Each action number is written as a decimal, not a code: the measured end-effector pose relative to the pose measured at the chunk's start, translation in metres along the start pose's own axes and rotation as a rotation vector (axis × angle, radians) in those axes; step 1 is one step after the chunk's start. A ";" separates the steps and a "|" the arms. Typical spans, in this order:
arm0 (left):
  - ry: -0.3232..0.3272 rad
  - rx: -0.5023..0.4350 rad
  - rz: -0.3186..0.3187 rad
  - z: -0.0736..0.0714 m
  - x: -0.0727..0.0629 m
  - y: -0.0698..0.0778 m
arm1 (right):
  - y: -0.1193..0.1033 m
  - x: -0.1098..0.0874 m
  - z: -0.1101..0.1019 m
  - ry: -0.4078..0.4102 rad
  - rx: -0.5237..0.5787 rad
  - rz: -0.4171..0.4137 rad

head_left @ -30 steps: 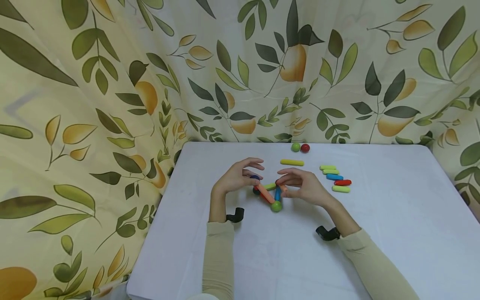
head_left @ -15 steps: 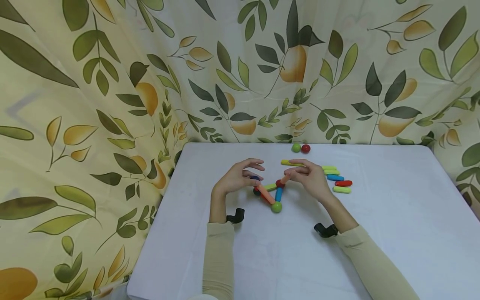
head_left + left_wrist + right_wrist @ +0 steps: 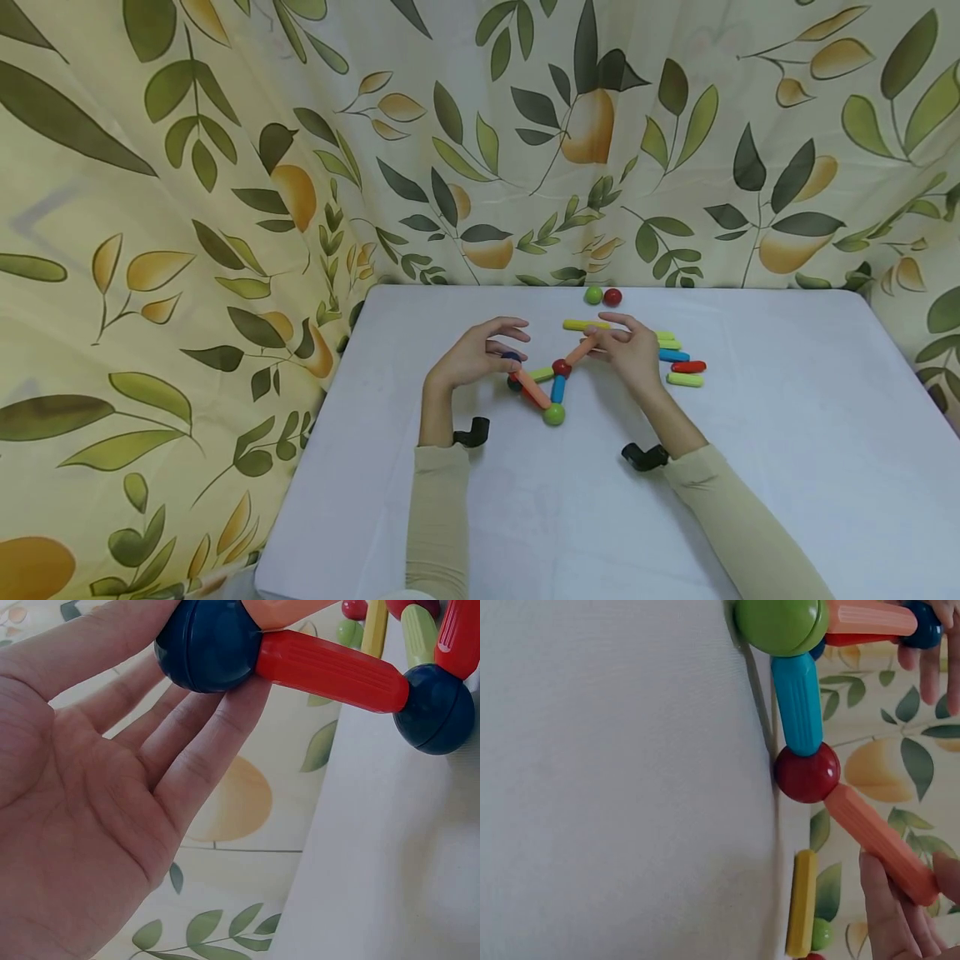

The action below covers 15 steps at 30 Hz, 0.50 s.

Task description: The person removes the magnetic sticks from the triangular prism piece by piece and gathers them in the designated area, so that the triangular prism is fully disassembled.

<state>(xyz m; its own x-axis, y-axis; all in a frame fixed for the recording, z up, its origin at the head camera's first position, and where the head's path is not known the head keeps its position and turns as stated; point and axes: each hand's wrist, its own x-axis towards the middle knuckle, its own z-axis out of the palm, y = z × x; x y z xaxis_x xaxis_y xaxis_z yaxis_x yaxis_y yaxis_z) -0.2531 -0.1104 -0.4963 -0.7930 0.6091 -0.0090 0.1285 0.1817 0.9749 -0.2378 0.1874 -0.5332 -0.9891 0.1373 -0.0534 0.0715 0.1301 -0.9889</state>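
My left hand pinches a dark blue ball between thumb and fingers. A red stick runs from it down to another dark blue ball, and an orange stick slopes to a green ball. From there a blue stick leads to a red ball, which a lime stick also meets. My right hand pinches the far end of a second orange stick; its other end sits against the red ball, slanting upward.
Behind the hands, a yellow stick lies on the white table. A loose green ball and red ball sit at the back edge. Right of my right hand are a blue stick, a red stick and several lime sticks.
My right hand has shifted right and away from the red ball, uncovering it. The orange stick in its fingers now slants up and right from that ball. The left hand stays put.
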 end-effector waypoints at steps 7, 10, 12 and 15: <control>0.005 -0.005 -0.002 0.000 0.000 0.001 | 0.003 0.003 -0.001 0.028 -0.005 0.054; 0.001 -0.014 -0.003 0.000 0.000 -0.001 | 0.004 0.004 -0.003 0.020 -0.001 0.101; -0.002 -0.017 -0.002 0.000 0.001 -0.001 | 0.005 0.005 -0.004 0.015 0.026 0.131; -0.004 -0.009 -0.001 -0.001 0.001 -0.001 | 0.007 0.006 -0.004 0.000 0.088 0.172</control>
<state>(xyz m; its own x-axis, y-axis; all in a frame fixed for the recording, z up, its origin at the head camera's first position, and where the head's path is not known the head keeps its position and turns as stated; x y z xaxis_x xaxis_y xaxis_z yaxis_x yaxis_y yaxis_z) -0.2540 -0.1107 -0.4974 -0.7907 0.6121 -0.0106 0.1227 0.1754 0.9768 -0.2425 0.1931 -0.5402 -0.9634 0.1498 -0.2225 0.2278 0.0188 -0.9735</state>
